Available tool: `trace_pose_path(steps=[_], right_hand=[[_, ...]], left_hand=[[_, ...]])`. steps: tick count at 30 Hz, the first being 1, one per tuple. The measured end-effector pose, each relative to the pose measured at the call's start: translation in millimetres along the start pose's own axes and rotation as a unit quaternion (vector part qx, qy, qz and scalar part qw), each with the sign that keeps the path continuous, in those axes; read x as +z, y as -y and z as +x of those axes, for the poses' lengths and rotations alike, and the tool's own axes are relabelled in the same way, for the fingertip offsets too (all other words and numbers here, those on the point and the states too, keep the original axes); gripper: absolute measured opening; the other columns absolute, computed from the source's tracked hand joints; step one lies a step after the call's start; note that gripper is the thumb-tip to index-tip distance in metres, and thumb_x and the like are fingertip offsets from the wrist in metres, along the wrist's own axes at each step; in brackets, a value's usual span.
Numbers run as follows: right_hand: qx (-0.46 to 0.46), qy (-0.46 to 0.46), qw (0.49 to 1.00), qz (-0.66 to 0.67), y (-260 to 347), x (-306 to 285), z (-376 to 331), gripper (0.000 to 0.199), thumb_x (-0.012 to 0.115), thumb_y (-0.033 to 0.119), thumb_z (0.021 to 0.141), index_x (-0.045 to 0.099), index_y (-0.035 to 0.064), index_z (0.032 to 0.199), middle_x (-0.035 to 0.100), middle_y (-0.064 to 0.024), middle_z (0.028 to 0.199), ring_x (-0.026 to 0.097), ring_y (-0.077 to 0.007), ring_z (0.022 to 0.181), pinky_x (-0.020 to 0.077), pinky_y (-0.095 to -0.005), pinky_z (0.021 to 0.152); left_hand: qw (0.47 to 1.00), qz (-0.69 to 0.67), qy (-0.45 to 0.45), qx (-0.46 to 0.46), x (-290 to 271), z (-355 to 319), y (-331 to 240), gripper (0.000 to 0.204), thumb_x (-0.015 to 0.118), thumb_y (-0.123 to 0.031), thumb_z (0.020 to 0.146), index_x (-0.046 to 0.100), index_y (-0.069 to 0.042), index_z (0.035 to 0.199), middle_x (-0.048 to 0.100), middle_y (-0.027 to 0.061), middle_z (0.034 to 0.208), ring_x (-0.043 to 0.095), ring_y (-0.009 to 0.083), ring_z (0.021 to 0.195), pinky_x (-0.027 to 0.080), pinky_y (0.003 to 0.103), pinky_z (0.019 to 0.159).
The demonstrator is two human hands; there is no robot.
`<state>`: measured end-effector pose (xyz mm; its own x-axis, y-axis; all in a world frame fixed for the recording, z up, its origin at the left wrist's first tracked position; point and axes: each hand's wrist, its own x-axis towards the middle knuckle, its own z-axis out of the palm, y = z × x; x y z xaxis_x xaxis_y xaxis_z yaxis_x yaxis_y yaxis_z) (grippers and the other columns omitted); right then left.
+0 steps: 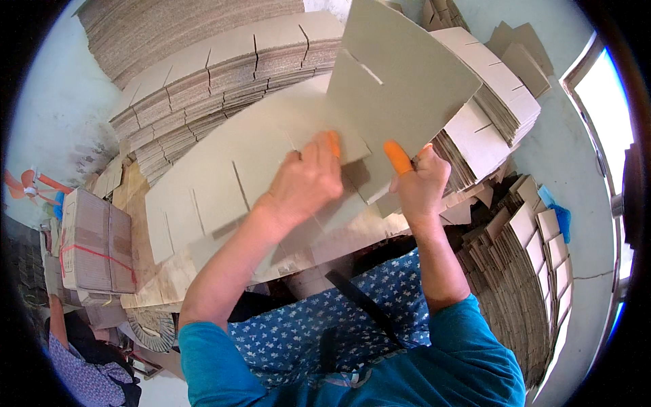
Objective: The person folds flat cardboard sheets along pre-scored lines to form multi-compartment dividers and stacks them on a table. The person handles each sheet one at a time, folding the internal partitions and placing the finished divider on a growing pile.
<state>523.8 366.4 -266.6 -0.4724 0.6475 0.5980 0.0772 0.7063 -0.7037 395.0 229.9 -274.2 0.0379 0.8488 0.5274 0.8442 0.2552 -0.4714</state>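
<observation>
A long slotted cardboard strip [207, 180] slants across the table in front of me, its slots running in from the near edge. My left hand [308, 173] is closed on its right part, with an orange finger cover showing at the fingertips. A wider cardboard panel [413, 81] with a short slit stands tilted up against that end. My right hand [422, 180] pinches the panel's lower right edge, its thumb in an orange cover lying on the near face. The fingers behind the panel are hidden, and so is exactly how the two pieces meet.
Tall stacks of slotted cardboard [230, 68] line the far side. More stacks stand at right [488, 95] and lower right [515, 251]. At left are a taped carton [98, 241], an orange fan [30, 184] and another person [88, 359]. The wooden table [159, 285] ends just before my apron.
</observation>
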Motion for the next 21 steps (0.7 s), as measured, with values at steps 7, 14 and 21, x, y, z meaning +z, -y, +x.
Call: trace_pose_path(steps=[7,14,21], right_hand=[[0.014,-0.008,0.999,-0.039,-20.0,28.6,-10.7,0.014,0.070,0.006,0.079,0.058,-0.0014,0.078,0.054,-0.0174,0.058,0.050,-0.0249,0.044,0.0394,-0.0294,0.043],[0.003,-0.013,1.000,-0.018,-35.5,33.4,-24.4,0.016,0.071,0.001,0.076,0.056,-0.0019,0.080,0.054,-0.0163,0.060,0.051,-0.0261,0.046,0.0398,-0.0293,0.045],[-0.010,0.008,1.000,-0.011,-50.1,38.4,-25.9,0.020,0.070,-0.006,0.071,0.052,-0.0015,0.077,0.050,-0.0162,0.058,0.050,-0.0279,0.045,0.0387,-0.0300,0.043]], left_hand=[[0.993,-0.116,-0.016,0.002,-4.8,-17.6,-30.1,0.049,0.065,-0.026,0.070,0.059,0.009,0.104,0.061,0.0168,0.093,0.054,0.0190,0.071,0.048,0.028,0.051],[0.978,-0.068,-0.111,-0.163,50.6,36.4,102.9,0.054,0.060,-0.044,0.083,0.055,0.001,0.113,0.060,0.0090,0.102,0.053,0.0251,0.090,0.044,0.037,0.075],[0.983,-0.009,0.015,-0.184,120.5,55.7,175.8,0.023,0.062,-0.021,0.084,0.055,-0.002,0.095,0.060,0.0124,0.097,0.053,0.0268,0.091,0.043,0.038,0.079]])
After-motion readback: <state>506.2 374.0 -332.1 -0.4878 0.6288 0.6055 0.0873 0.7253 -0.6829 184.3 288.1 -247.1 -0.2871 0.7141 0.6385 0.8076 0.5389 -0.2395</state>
